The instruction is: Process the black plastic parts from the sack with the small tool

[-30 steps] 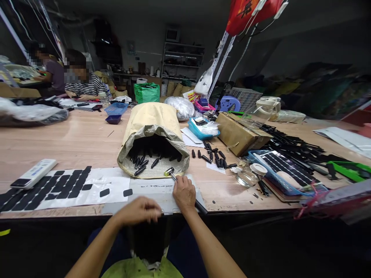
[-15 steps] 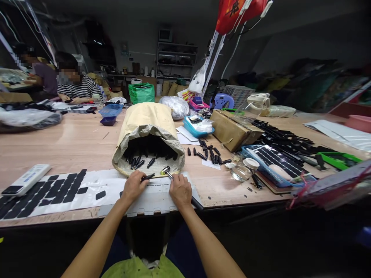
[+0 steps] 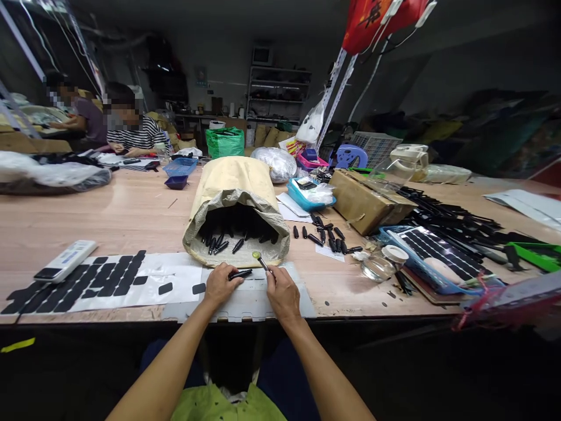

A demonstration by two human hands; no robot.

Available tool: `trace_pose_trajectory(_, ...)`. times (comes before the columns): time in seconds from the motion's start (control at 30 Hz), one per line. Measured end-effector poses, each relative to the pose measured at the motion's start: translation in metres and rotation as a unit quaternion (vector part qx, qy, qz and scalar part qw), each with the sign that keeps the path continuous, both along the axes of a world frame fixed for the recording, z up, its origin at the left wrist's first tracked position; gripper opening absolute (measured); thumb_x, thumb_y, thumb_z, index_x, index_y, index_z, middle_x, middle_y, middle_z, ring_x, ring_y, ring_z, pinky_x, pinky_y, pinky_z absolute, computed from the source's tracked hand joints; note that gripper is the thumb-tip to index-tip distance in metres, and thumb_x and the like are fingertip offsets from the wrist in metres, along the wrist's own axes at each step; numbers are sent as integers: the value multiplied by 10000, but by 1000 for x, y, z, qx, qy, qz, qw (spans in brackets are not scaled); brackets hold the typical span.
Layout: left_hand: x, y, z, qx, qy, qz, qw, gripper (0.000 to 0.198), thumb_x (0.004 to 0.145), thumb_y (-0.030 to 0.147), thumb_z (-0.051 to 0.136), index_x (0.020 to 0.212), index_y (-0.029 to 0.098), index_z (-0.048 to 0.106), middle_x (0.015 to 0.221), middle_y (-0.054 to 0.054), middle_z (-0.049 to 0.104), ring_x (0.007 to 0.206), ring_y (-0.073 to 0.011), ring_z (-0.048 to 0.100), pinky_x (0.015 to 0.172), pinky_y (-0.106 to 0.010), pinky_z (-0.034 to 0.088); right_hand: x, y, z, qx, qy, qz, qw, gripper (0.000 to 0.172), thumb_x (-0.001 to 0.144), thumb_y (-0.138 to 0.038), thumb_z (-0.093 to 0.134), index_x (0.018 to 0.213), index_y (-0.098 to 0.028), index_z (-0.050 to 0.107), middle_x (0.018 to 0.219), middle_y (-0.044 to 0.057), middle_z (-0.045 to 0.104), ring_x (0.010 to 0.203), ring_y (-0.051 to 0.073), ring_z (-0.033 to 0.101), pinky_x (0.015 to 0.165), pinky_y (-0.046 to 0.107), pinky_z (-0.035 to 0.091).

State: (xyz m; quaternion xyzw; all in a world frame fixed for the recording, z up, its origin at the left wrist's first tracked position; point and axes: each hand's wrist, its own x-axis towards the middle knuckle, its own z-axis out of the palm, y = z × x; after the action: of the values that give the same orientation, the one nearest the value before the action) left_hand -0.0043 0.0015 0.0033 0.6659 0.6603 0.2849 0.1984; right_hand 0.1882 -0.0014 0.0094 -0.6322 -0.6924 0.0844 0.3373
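Note:
My left hand [image 3: 222, 285] is closed on a slim black tapered piece [image 3: 242, 273], pinned low over a grey board [image 3: 249, 310] at the table's front edge. A small hammer [image 3: 262, 261] with a yellow-green face and metal shaft is gripped in my right hand [image 3: 284, 294]. Its head is just above the mouth of the paper sack, left of my right fingers; its handle is hidden by my hand. The paper sack [image 3: 239, 172] lies on its side before both hands, mouth towards me, with several similar black pieces [image 3: 222, 247] inside.
More black pieces [image 3: 322, 234] lie right of the sack, near a clear jar [image 3: 379, 266], a cardboard box [image 3: 370, 199] and a blue basket [image 3: 405, 254]. At left, a white sheet with black stickers [image 3: 116, 280] carries a white device [image 3: 65, 261]. Two people sit far left.
The view has swung left, so the scene sits further right. The hammer has turned in my right hand: its yellow-green face shows more, and its black handle end no longer shows.

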Motion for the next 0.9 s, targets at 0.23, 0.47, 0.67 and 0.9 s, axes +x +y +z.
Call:
trace_pose_trajectory(0.23, 4, 1, 3, -22, -7, 26, 999, 129, 776, 292, 714, 881, 218, 720, 867, -7, 623, 875, -169, 567, 749, -269, 395, -12, -22, 4, 10, 74, 70, 995, 309, 951, -290, 401, 1058, -211, 681, 926, 44, 685, 854, 147, 627, 768, 234, 458)
trace_pose_trajectory(0.47, 3, 3, -1, -21, -21, 24, 999, 107, 770, 266, 708, 864, 218, 724, 883, -9, 635, 887, -169, 569, 777, -274, 403, -14, -29, -1, -2, 31, 63, 998, 293, 943, -255, 408, 1025, -217, 686, 910, 34, 679, 826, 135, 633, 736, 220, 456)
trace_pose_trajectory(0.67, 2, 3, -1, -25, -40, 20, 999, 71, 777, 273, 710, 818, 216, 721, 854, 1, 616, 849, -157, 560, 734, -262, 391, -24, -34, -1, 8, 43, 93, 995, 290, 948, -253, 404, 1046, -219, 675, 925, 38, 678, 842, 140, 633, 755, 221, 461)
trace_pose_trajectory(0.9, 3, 2, 2, -21, -39, 16, 999, 124, 765, 260, 711, 874, 207, 734, 874, -17, 637, 887, -179, 579, 791, -280, 412, -13, -11, 0, -23, 46, 68, 996, 273, 934, -281, 438, 1035, -235, 687, 953, 29, 691, 863, 158, 633, 770, 246, 453)
